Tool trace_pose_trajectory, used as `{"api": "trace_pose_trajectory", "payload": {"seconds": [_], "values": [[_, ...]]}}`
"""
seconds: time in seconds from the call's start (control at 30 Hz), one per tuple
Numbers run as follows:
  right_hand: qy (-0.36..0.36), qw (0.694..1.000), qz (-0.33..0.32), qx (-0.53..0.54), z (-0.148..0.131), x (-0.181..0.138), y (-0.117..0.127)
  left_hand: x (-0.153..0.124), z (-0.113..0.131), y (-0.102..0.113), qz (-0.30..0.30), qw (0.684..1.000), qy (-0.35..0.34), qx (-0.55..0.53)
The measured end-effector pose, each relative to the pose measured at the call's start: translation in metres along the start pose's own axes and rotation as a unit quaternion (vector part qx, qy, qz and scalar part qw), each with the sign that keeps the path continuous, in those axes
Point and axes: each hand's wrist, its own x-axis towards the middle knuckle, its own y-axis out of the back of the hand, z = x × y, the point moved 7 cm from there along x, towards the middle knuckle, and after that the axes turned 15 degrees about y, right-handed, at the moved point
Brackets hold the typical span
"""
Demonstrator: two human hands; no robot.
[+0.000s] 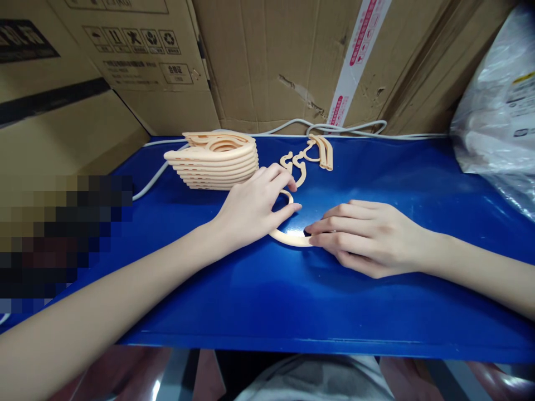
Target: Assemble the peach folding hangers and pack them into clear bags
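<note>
A curved peach-coloured plastic piece (292, 240), which looks like part of a folding clothes hanger, lies at the middle of the blue table. My right hand (368, 238) pinches its right end between thumb and fingers. Over its left side rests my left hand (259, 203), thumb and index finger apart; the hand hides part of the piece. Just beyond my left fingers are loose hook-shaped pieces (300, 170) and several short curved arms (325, 152). A neat stack of matching hangers (213, 164) stands behind my left wrist.
Cardboard boxes (267, 67) wall off the back and left of the blue table (267, 312). A white cable (346, 129) runs along the back edge. Clear plastic wrapping (497, 111) bulges in at the right. At the left, a blurred-out patch hides what is there.
</note>
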Motion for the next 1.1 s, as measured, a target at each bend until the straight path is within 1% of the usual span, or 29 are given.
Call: {"api": "trace_pose_trajectory", "payload": {"seconds": [0.23, 0.47, 0.67, 0.77, 0.9, 1.0, 1.1], "values": [[-0.008, 1.000, -0.004, 0.002, 0.002, 0.001, 0.000, 0.001, 0.000, 0.001, -0.002, 1.000, 0.001, -0.004], [-0.043, 0.998, 0.011, 0.048, 0.007, -0.002, -0.001, -0.001, 0.002, 0.000, -0.016, 1.000, -0.011, -0.019], [-0.064, 0.996, 0.017, 0.060, 0.009, -0.006, -0.002, -0.002, 0.004, -0.001, -0.030, 0.999, -0.020, -0.036], [-0.084, 0.994, 0.019, 0.074, 0.012, -0.009, -0.004, -0.002, 0.005, 0.000, -0.034, 0.997, -0.022, -0.062], [-0.110, 0.989, 0.025, 0.090, 0.018, -0.012, -0.006, -0.003, 0.005, 0.003, -0.028, 0.992, -0.028, -0.124], [-0.114, 0.990, 0.028, 0.083, 0.021, -0.012, -0.005, -0.001, 0.003, 0.003, -0.029, 0.988, -0.036, -0.147], [-0.121, 0.991, 0.027, 0.055, 0.024, -0.013, -0.005, -0.001, 0.002, 0.001, -0.038, 0.991, -0.050, -0.118]]}}
